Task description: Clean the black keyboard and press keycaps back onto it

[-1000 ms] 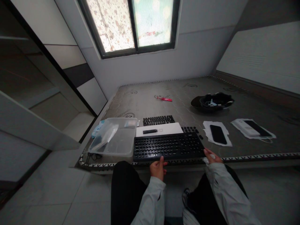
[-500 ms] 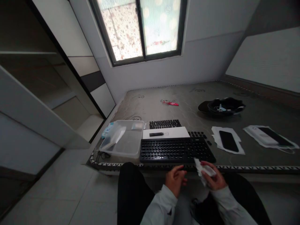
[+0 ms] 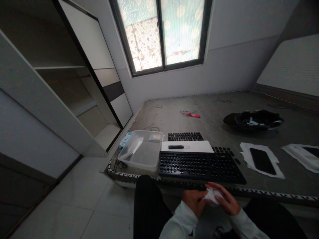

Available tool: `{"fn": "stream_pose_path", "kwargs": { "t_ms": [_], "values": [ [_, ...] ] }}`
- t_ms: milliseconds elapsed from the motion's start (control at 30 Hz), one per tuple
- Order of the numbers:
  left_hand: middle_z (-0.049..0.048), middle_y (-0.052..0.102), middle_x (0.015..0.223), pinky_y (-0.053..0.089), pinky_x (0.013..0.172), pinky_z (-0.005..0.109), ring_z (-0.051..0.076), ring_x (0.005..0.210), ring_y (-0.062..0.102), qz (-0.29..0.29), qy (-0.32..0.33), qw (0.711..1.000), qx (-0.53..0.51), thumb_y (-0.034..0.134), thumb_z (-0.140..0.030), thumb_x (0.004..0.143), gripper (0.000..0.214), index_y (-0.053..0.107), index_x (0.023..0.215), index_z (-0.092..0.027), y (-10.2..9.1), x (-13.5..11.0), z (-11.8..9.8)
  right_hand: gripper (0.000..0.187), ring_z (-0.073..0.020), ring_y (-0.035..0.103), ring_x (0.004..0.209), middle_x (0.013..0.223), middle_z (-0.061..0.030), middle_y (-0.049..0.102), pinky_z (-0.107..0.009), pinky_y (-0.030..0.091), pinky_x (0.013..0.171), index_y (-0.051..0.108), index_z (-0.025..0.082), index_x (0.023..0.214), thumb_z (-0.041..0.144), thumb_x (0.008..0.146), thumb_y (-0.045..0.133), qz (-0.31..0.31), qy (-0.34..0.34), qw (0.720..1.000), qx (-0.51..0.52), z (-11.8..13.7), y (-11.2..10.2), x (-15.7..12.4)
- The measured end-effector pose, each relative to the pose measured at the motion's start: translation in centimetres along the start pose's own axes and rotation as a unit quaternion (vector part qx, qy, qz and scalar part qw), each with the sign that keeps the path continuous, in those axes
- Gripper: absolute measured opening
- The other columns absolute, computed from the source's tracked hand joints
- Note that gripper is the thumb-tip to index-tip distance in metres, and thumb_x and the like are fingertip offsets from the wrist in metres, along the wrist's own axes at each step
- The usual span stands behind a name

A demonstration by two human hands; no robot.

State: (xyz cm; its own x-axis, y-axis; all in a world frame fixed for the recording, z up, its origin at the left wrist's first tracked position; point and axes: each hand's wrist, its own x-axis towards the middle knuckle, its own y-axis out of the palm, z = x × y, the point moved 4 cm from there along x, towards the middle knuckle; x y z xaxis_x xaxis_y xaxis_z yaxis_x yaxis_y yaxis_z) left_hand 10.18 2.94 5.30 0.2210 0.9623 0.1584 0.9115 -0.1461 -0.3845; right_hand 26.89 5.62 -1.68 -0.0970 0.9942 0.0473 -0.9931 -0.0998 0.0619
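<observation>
Tissue [image 3: 211, 196], white and crumpled, sits between both hands at 5 o'clock from the middle of the black keyboard [image 3: 199, 167]. The left hand [image 3: 194, 200] pinches one side of it, and the right hand [image 3: 228, 199] curls around the other. Fingers hide much of the tissue, so its long axis cannot be told.

The keyboard's long axis runs roughly from 9 to 3 o'clock, number pad at the 3 o'clock end. Whether it overlaps the white sheet [image 3: 199, 146] at 12 o'clock is unclear. The red item [image 3: 193, 115] farther toward 12 is too small to identify, as is the pale thing [image 3: 251, 121] inside the cap [image 3: 260, 125] at 2 o'clock. The picture's edge cuts off a pale device [image 3: 304, 156] toward 3 o'clock.

A bed [image 3: 169, 114] with a grey-brown, patterned cover carries these things. Beyond it stand a window [image 3: 181, 36] at 12 o'clock, cropped above, and a wardrobe [image 3: 104, 49] toward 10. Pale tiles [image 3: 107, 202] cover the floor.
</observation>
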Motion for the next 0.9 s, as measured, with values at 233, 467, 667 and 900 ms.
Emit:
{"fn": "stream_pose_path", "kwargs": {
  "t_ms": [233, 467, 667, 900],
  "values": [
    [0.0054, 0.072, 0.086, 0.047, 0.082, 0.029, 0.021, 0.083, 0.065, 0.014, -0.045, 0.999, -0.023, 0.057, -0.046, 0.078, 0.025, 0.074, 0.085, -0.029, 0.1, -0.1, 0.4, 0.041, -0.0281, 0.062, 0.097, 0.103, -0.0106, 0.067, -0.040, 0.048, 0.088, 0.067, 0.021, 0.096, 0.051, 0.069, 0.058, -0.049, -0.059, 0.978, -0.192, 1.1, 0.6, -0.3],
    [0.0014, 0.073, 0.078, 0.051, 0.064, 0.030, 0.020, 0.066, 0.067, -0.026, -0.049, 0.998, 0.035, 0.064, -0.038, 0.073, 0.015, 0.074, 0.080, -0.030, 0.4, 1.0, 2.6, 0.036, -0.0283, 0.060, 0.099, 0.101, -0.0115, 0.066, -0.042, 0.046, 0.089, 0.067, 0.022, 0.094, 0.048, 0.074, 0.053, -0.046, -0.122, 0.964, -0.230, 3.1, 1.0, -0.6],
    [0.0012, 0.071, 0.064, 0.049, 0.059, 0.028, 0.019, 0.057, 0.063, -0.094, -0.080, 0.990, 0.063, 0.074, -0.042, 0.060, 0.015, 0.073, 0.064, -0.027, 0.1, 1.4, 4.1, 0.035, -0.0244, 0.060, 0.092, 0.096, -0.0104, 0.064, -0.036, 0.050, 0.077, 0.065, 0.020, 0.096, 0.047, 0.078, 0.051, -0.042, -0.128, 0.964, -0.228, 3.7, 1.1, -0.4],
    [-0.0019, 0.057, 0.047, 0.036, 0.048, 0.021, 0.011, 0.043, 0.051, -0.141, -0.070, 0.980, 0.122, 0.070, -0.048, 0.064, 0.027, 0.064, 0.057, -0.022, -0.1, 1.6, 4.1, 0.033, -0.0211, 0.060, 0.084, 0.094, -0.0092, 0.062, -0.030, 0.050, 0.065, 0.063, 0.020, 0.097, 0.045, 0.082, 0.047, -0.043, -0.119, 0.964, -0.234, 3.4, 0.5, 0.1]
  ]
}}
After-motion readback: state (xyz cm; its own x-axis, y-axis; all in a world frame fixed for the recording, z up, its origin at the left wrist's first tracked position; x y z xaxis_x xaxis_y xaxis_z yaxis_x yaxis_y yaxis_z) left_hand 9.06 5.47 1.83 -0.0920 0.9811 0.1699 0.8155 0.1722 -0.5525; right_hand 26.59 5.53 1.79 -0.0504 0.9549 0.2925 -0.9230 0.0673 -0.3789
